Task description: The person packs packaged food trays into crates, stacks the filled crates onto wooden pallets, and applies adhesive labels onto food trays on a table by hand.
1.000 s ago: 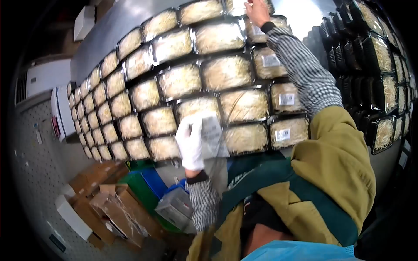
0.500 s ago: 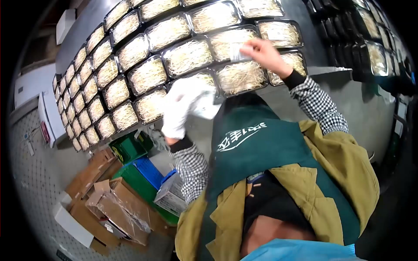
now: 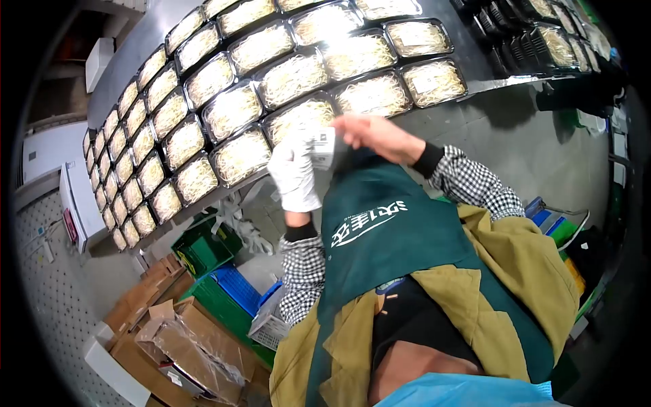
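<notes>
My left hand (image 3: 293, 173), in a white glove, is closed around a bunch of white labels (image 3: 324, 149) with dark print on the front one. Bare and a little blurred, my right hand (image 3: 380, 138) is beside the labels' upper right corner. Its fingertips are drawn together there, and whatever lies between them is too small to make out. Just beyond both hands stands a black tray of pale bean sprouts (image 3: 302, 117), partly covered by the glove. To its right are another sprout tray (image 3: 373, 95) and a tray with a pale label on top (image 3: 434, 83).
Rows of similar sprout trays (image 3: 183, 142) cover the metal table (image 3: 468, 51). Stacked black trays (image 3: 536, 51) stand at its right end. Below on the left are a green crate (image 3: 207, 244), a grey basket (image 3: 271, 322) and cardboard boxes (image 3: 203, 339).
My right hand has come back from over a tray to the labels in my left hand. The camera view has shifted slightly, and my left hand still grips the labels.
</notes>
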Demonstrator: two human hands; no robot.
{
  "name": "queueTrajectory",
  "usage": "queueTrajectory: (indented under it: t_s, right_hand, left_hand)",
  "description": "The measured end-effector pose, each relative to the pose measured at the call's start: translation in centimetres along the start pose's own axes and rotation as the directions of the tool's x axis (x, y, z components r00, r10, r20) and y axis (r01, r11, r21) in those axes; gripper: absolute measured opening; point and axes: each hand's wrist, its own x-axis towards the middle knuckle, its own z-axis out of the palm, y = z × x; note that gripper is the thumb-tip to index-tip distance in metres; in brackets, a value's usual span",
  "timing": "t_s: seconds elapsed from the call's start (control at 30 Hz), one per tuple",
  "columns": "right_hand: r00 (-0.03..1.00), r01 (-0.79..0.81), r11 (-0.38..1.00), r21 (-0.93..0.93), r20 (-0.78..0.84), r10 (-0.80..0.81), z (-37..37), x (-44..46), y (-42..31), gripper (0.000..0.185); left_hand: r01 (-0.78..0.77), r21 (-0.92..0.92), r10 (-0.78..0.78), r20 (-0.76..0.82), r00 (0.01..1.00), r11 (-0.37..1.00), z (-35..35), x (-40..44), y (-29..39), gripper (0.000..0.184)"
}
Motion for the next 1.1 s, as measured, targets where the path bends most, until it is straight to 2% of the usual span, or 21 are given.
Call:
queueTrajectory:
  t_s: [0.07,0.13,0.17,0.2,0.23,0.3,0.33,0.47,0.6,0.63,0.67,0.7,0.73,0.77,0.87,0.93,0.97,1.0,1.03,1.07,1.1]
  right_hand:
    - [1.000,0.022,0.997,-0.071,-0.018,-0.023,1.9,-1.4,-1.0,0.027]
    - [0.978,0.137,0.989,-0.058,-0.148,-0.144,0.1,0.1,-0.7,0.021]
    - [0.955,0.191,0.974,-0.125,-0.208,-0.213,-1.6,1.4,-1.3,0.021]
    - [0.924,0.236,0.952,-0.195,-0.258,-0.282,-3.7,3.2,-2.2,0.021]
    - [0.904,0.179,0.841,-0.511,-0.253,-0.346,-6.7,5.6,-3.2,0.020]
    - [0.815,0.116,0.383,-0.917,-0.132,-0.564,-12.4,11.1,-3.5,0.020]
    - [0.726,0.102,0.096,-0.990,0.008,-0.687,-14.2,13.4,-2.9,0.020]
    - [0.717,0.020,-0.148,-0.989,0.117,-0.687,-15.1,17.0,-1.6,0.021]
    - [0.609,0.054,-0.013,-0.998,0.043,-0.792,-15.0,16.5,-1.3,0.032]
    - [0.538,0.119,0.095,-0.988,-0.016,-0.843,-13.9,16.0,-1.6,0.030]
    - [0.711,0.112,0.392,-0.913,-0.202,-0.674,-12.7,14.9,-1.5,0.029]
    - [0.907,0.068,0.781,-0.621,-0.287,-0.307,-9.5,13.1,-3.4,0.031]
    - [0.993,0.031,0.937,-0.347,-0.093,-0.067,-7.7,11.6,-4.1,0.035]
    - [1.000,-0.003,0.989,-0.145,0.021,0.006,-6.2,10.3,-4.1,0.034]
    - [0.992,0.032,0.992,-0.124,-0.114,-0.046,-4.6,9.1,-5.9,0.023]
    - [0.979,0.101,0.979,-0.179,-0.159,-0.130,-6.4,11.4,-7.7,0.019]
    - [0.945,0.242,0.951,-0.192,-0.177,-0.276,-8.4,13.8,-7.8,0.020]
    - [0.923,0.241,0.854,-0.462,-0.162,-0.349,-10.1,15.9,-9.3,0.023]
    - [0.887,0.165,0.609,-0.776,-0.154,-0.436,-11.5,18.3,-10.6,0.026]
    - [0.792,0.160,0.351,-0.923,-0.092,-0.603,-13.7,21.8,-9.7,0.033]
    - [0.763,0.125,0.232,-0.965,-0.056,-0.644,-14.7,24.6,-9.4,0.034]
  left_hand:
    - [-0.060,0.063,0.058,0.035,0.998,0.996,1.4,0.3,-1.4,0.015]
    - [0.108,-0.056,-0.095,0.199,0.975,0.993,2.2,0.9,0.2,0.017]
    - [0.055,-0.021,-0.048,0.258,0.965,0.998,2.3,1.3,-1.6,0.021]
    - [0.135,-0.035,-0.118,0.303,0.946,0.990,1.9,1.9,-1.7,0.023]
    - [0.213,-0.047,-0.185,0.345,0.920,0.976,1.2,2.3,-1.8,0.024]
    - [0.358,-0.122,-0.299,0.346,0.889,0.926,0.7,3.0,-1.0,0.028]
    - [0.412,-0.127,-0.351,0.338,0.873,0.902,0.4,3.5,-0.3,0.029]
    - [0.338,-0.207,-0.280,0.262,0.923,0.918,0.0,5.7,0.3,0.028]
    - [0.216,-0.021,-0.200,0.301,0.932,0.976,0.2,7.9,-1.2,0.029]
    - [0.110,-0.027,-0.098,0.275,0.956,0.994,1.3,8.7,-1.1,0.025]
    - [0.197,-0.092,-0.171,0.234,0.957,0.976,2.5,8.9,-0.5,0.020]
    - [0.222,-0.016,-0.216,0.181,0.959,0.975,3.1,9.4,-1.2,0.018]
    - [0.256,0.064,-0.262,0.127,0.957,0.965,3.7,9.8,-2.3,0.017]
    - [0.189,-0.154,-0.181,0.067,0.981,0.970,4.8,9.9,-3.5,0.017]
    - [0.181,0.071,-0.184,0.045,0.982,0.981,6.0,11.2,-3.6,0.013]
    - [0.157,0.055,-0.165,0.218,0.962,0.986,5.3,11.7,-2.9,0.017]
    - [0.146,0.047,-0.153,0.300,0.941,0.988,4.8,11.9,-2.5,0.019]
    - [0.203,-0.017,-0.188,0.316,0.930,0.979,4.3,12.0,-1.8,0.019]
    - [0.262,-0.079,-0.223,0.334,0.916,0.962,3.9,12.0,-1.0,0.019]
    - [0.319,-0.141,-0.253,0.354,0.900,0.937,3.5,12.1,-0.3,0.019]
    - [0.294,-0.133,-0.240,0.316,0.918,0.947,3.3,12.4,0.0,0.020]
